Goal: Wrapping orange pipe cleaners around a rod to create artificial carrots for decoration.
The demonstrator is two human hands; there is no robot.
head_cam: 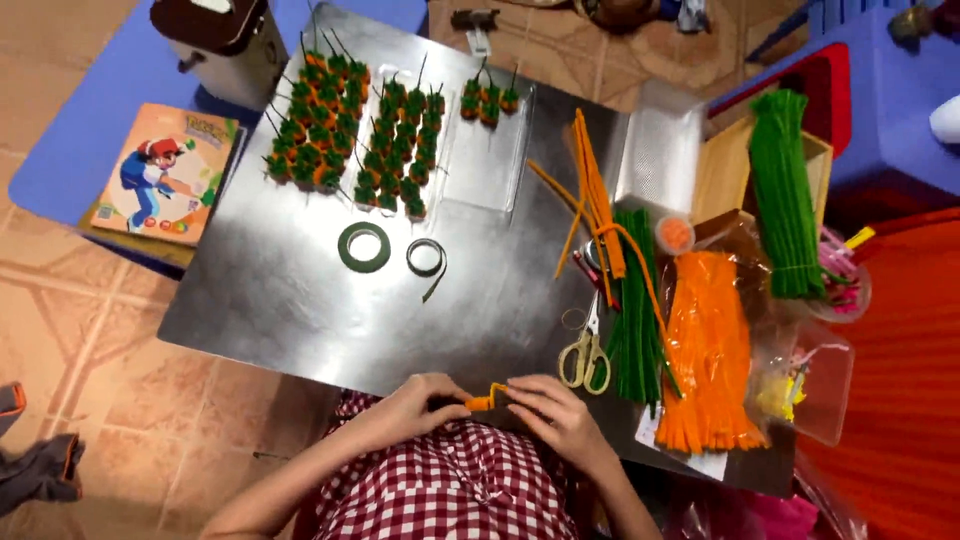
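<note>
A metal tabletop (300, 290) seen from above. At its far edge stand rows of small orange-and-green carrot figures (350, 135). Near the middle lie a green tape roll (364, 247) and a thinner roll (426, 258) just beside it. To the right lie scissors (585, 350), dark green stems (635, 300), an orange stem bundle (710, 350) and loose orange stems (595, 190). A light green bundle (785, 190) rests in a wooden box (722, 170). A picture book (165, 172) lies left of the table, on a blue surface.

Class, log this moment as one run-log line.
left hand: holding orange pipe cleaner | right hand: coiling it | nearby: scissors, green tape roll, metal tabletop
</note>
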